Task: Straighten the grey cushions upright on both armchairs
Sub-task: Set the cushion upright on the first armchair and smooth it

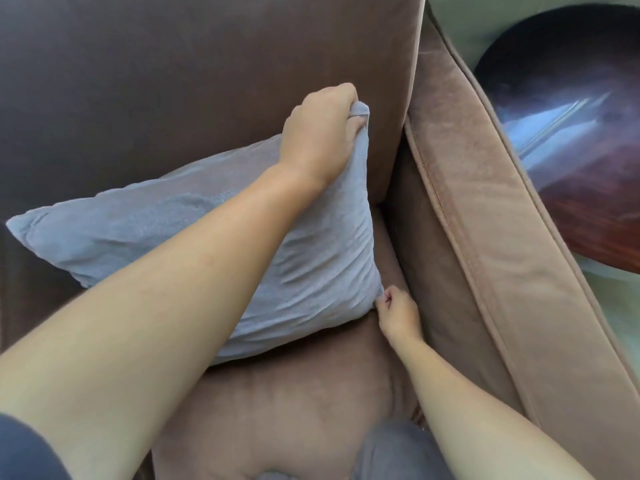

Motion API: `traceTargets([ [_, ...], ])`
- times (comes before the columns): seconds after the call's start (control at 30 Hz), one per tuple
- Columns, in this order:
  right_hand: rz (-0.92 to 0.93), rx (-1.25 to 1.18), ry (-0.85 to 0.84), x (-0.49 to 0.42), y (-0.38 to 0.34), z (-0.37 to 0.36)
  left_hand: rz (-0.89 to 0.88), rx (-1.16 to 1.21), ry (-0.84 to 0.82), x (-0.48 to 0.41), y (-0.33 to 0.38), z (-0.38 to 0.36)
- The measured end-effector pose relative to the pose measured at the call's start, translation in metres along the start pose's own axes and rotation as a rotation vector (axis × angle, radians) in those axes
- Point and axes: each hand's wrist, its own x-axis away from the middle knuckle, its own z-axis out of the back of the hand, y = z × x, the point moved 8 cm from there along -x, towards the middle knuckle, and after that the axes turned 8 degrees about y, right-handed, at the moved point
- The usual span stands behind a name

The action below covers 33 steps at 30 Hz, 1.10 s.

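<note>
Grey cushion (304, 258) lies tilted on the brown armchair (485, 209) seat, leaning toward the backrest. Left hand (320, 133) fists its far right corner; right hand (396, 311) pinches its near right corner by the armrest.

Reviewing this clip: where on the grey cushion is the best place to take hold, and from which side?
Probably by its corners on the side nearest the armrest. The grey cushion is limp and leans against the backrest, so its flat face offers little to grip. The left hand bunches the top corner from above; the right hand pinches the bottom corner from the seat side.
</note>
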Motion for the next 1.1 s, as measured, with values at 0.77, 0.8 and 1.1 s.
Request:
traceTargets([
  [0.77, 0.876, -0.105, 0.423, 0.092, -0.207, 0.115, -0.142, -0.118, 0.121, 0.174, -0.068, 0.054],
  [0.8, 0.991, -0.018, 0.414, 0.100, -0.225, 0.109, -0.120, -0.189, 0.092, 0.192, -0.087, 0.059],
  [1.1, 1.110, 0.676, 0.130, 0.067, -0.255, 0.051, 0.191, -0.446, -0.217, 0.242, -0.214, 0.089],
])
